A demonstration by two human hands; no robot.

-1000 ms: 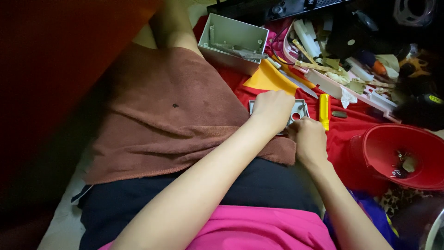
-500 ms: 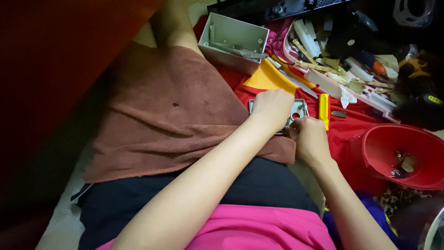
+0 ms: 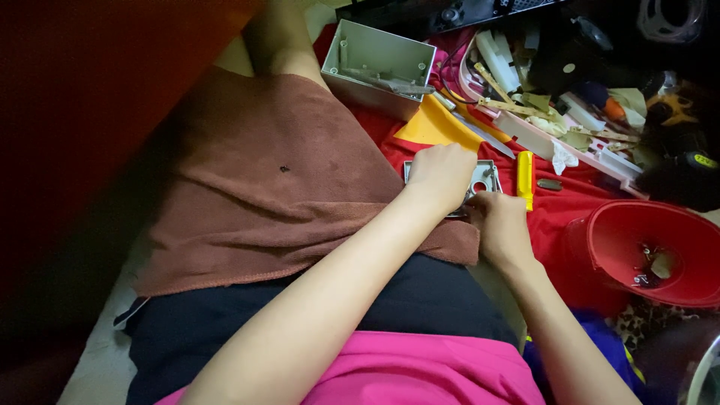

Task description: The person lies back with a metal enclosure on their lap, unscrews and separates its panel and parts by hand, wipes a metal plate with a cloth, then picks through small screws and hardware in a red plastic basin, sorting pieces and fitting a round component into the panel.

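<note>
My left hand (image 3: pixel 442 176) rests with curled fingers on top of a small grey metal part (image 3: pixel 484 178) that lies on the red cloth (image 3: pixel 570 206). My right hand (image 3: pixel 499 225) grips the near edge of the same part, fingers closed on it. Most of the part is hidden under the two hands. A yellow-handled tool (image 3: pixel 525 178) lies just to the right of the part. A brown towel (image 3: pixel 277 180) covers my lap to the left of both hands.
A grey open box (image 3: pixel 379 64) stands at the back. An orange sheet (image 3: pixel 435 124) lies behind the hands. A red bowl (image 3: pixel 652 251) with small metal bits sits at the right. A pile of plastic parts and tools (image 3: pixel 555 105) fills the back right.
</note>
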